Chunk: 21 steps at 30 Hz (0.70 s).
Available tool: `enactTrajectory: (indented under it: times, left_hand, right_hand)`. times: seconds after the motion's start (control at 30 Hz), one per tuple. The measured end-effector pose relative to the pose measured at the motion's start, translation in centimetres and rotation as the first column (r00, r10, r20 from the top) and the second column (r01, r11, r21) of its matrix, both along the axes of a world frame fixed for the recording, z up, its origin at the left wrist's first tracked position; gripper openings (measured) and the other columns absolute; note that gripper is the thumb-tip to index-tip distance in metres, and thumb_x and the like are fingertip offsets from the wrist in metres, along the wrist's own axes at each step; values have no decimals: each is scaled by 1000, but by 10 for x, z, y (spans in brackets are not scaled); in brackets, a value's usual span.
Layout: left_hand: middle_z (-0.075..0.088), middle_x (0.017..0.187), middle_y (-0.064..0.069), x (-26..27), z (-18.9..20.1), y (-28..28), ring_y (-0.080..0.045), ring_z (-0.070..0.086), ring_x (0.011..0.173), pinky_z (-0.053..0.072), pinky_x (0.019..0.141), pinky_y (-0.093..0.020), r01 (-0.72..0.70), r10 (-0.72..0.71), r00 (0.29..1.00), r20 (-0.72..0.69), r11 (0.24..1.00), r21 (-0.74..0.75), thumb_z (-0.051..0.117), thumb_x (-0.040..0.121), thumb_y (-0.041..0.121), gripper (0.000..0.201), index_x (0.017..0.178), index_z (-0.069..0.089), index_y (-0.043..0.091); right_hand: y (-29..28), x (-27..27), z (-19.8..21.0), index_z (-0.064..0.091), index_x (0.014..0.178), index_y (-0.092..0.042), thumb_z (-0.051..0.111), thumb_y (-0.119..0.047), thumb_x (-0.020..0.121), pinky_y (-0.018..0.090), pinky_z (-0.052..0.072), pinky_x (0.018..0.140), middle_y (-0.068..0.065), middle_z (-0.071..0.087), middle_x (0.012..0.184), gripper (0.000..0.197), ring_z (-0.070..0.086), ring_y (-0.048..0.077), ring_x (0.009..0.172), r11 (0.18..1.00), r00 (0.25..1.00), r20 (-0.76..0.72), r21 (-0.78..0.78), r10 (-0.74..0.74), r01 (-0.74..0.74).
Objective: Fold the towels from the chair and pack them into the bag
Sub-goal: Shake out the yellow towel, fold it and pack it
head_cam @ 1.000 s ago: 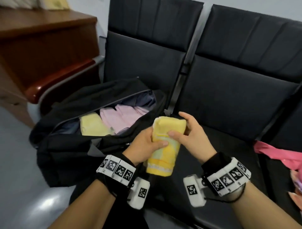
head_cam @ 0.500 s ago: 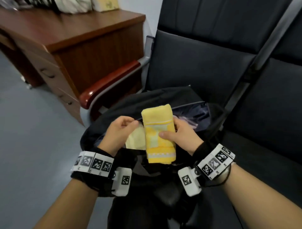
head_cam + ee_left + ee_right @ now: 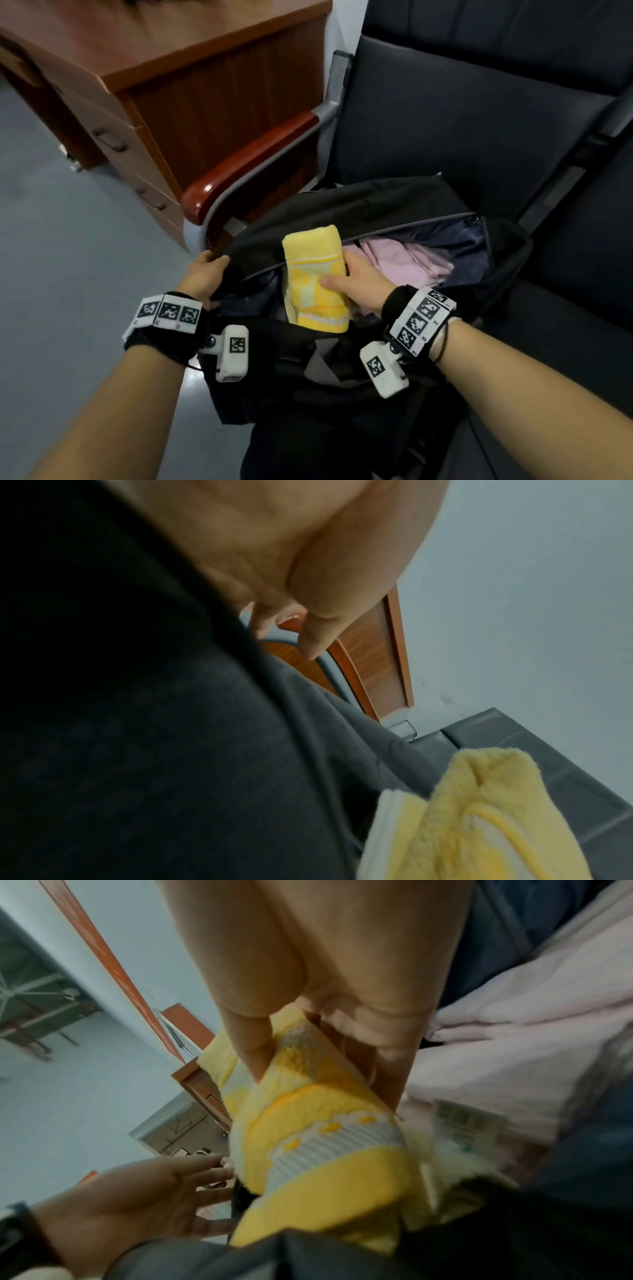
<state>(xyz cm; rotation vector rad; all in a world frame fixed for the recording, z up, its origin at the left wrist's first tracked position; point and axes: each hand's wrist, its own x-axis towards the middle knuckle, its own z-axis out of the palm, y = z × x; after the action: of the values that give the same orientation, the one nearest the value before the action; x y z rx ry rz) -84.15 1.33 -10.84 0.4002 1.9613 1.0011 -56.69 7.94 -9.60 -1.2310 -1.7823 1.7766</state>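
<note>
The black bag [image 3: 359, 212] lies unzipped on the dark chair [image 3: 462, 113], its mouth facing up. Inside it, pink towels [image 3: 404, 260] fill the right half against a dark blue lining [image 3: 459, 236]. The folded yellow towel [image 3: 317, 274] stands at the bag's opening, its lower end down inside the mouth and its upper end above the zip line.

Of the 2 hands, the right hand [image 3: 356, 284] grasps the yellow towel, thumb across the front and fingers behind it. The left hand [image 3: 205, 274] is at the bag's left edge, thumb on the black fabric; in the right wrist view its fingers [image 3: 205, 1177] look straight and spread, and whether they actually grip the rim cannot be told.

The bag's left interior is hidden in shadow, and its lower part is cut off by the forearms. The left wrist view is mostly filled by black fabric [image 3: 137, 750], with only a corner of the yellow towel [image 3: 479, 818]. Only the right wrist view shows a white label [image 3: 469, 1121] on the pink towels [image 3: 531, 1047]. The head view alone shows the wooden desk [image 3: 191, 68] and red armrest [image 3: 253, 161] beside the chair.
</note>
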Motion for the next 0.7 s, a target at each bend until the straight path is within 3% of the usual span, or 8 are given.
enactTrajectory:
  times: [0.1, 0.2, 0.27, 0.37, 0.43, 0.5, 0.6, 0.7]
  left_hand:
    - [51, 137, -7, -9, -9, 0, -29, 55, 108, 51, 64, -39, 65, -65, 998, 11, 995, -70, 58, 97, 15, 61, 150, 35, 36]
    - [58, 128, -14, -11, -14, 0, -30, 60, 95, 56, 67, -42, 93, -98, 993, -65, 993, -75, 66, 90, 6, 70, 149, 37, 31]
    - [65, 103, -14, -7, -14, -1, -28, 64, 78, 59, 65, -43, 72, -80, 988, -135, 995, -67, 71, 89, 7, 56, 137, 48, 23]
    - [66, 83, -14, 1, -10, -6, -26, 64, 61, 60, 61, -43, 69, -74, 984, -165, 997, -34, 72, 89, 12, 19, 96, 56, 17]
    - [65, 81, -13, 6, 0, -9, -25, 64, 55, 59, 56, -39, 23, -11, 988, -154, 997, 80, 69, 92, 14, 20, 84, 52, 20]
    - [65, 79, -10, 7, 17, -13, -23, 65, 52, 57, 52, -35, -74, 110, 985, -136, 967, 244, 67, 94, 15, 20, 82, 52, 21]
    - [69, 81, -8, 9, 43, -21, -24, 71, 61, 60, 58, -34, -130, 215, 963, -162, 899, 418, 64, 95, 16, 16, 82, 56, 21]
    - [71, 85, -10, 16, 61, -31, -23, 74, 68, 60, 63, -32, -105, 250, 946, -204, 836, 539, 61, 96, 13, 15, 85, 59, 24]
  right_hand:
    - [-1, 4, -4, 52, 132, -15, 67, -14, 92, 44, 53, 99, 6, 66, 127, 42, 65, 20, 114, 996, 995, 51, -22, 91, -90]
    - [-8, 2, -2, 55, 118, -28, 67, -13, 92, 26, 56, 86, -1, 68, 120, 32, 66, 9, 104, 975, 972, 92, -69, 217, -211]
    - [-11, -3, 1, 55, 114, -33, 69, -13, 90, 22, 56, 84, -7, 67, 114, 34, 66, 5, 101, 965, 958, 123, -82, 259, -251]
    - [-11, -11, 4, 50, 133, -19, 72, -16, 89, 35, 53, 96, 2, 64, 126, 50, 63, 17, 113, 957, 938, 188, -72, 290, -281]
    - [-5, -14, 8, 49, 137, -14, 71, -17, 90, 38, 52, 99, 6, 64, 130, 52, 62, 21, 116, 955, 922, 252, -49, 294, -292]
    - [6, -16, 11, 55, 132, -11, 69, -15, 91, 37, 50, 100, 9, 65, 129, 43, 63, 23, 115, 967, 922, 298, -7, 246, -256]
    - [18, -20, 12, 59, 128, -7, 69, -23, 91, 41, 48, 104, 11, 66, 126, 42, 62, 26, 116, 965, 860, 464, 40, 213, -260]
    - [14, -44, 16, 60, 122, -9, 73, -35, 85, 33, 52, 95, 6, 67, 119, 47, 64, 21, 105, 924, 779, 559, 58, 283, -377]
